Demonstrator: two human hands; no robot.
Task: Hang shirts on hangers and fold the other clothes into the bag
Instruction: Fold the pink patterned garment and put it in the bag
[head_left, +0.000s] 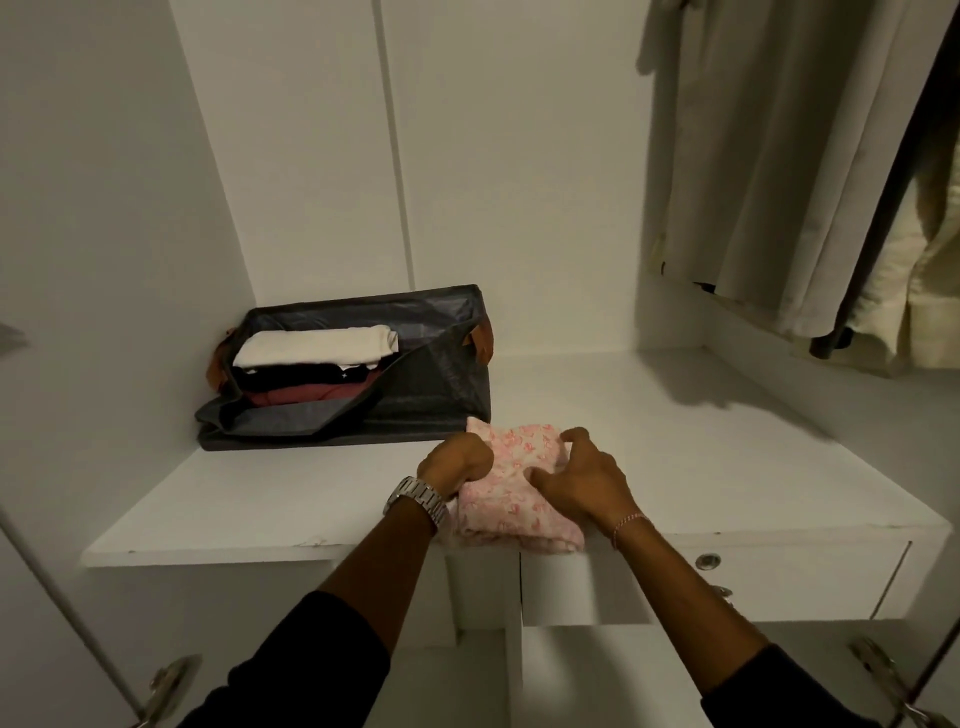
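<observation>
A head-worn camera looks down into a white wardrobe. On the shelf (218, 525), far left and toward the back, sits a dark grey bag (436, 379), its top open and its front flap slumped forward. Inside is a stack of folded clothes: a white piece (317, 345) on top, a black one (306, 376) under it, a dark red one (306, 396) lowest.

Just in front of the bag's right corner, at the shelf's front edge, lies a pink patterned garment (511, 486) folded into a small, thick bundle. The left hand (454, 460), a metal watch (418, 501) on its wrist, has its fingers curled over the bundle's left edge, gripping it. The right hand (579, 480) rests on the bundle's right side with fingers spread and bent, the thumb pressing into the cloth; it seems to steady the bundle rather than grasp it.

At far right, pale shirts (769, 171) hang over the shelf.

The step appears to be finishing this fold and moving the bundle into the bag. To do it well, squeeze both sides together so the layers do not spring open, lift it level, clear the slumped flap, and set it flat on the white piece, or in the free space at the bag's right.
</observation>
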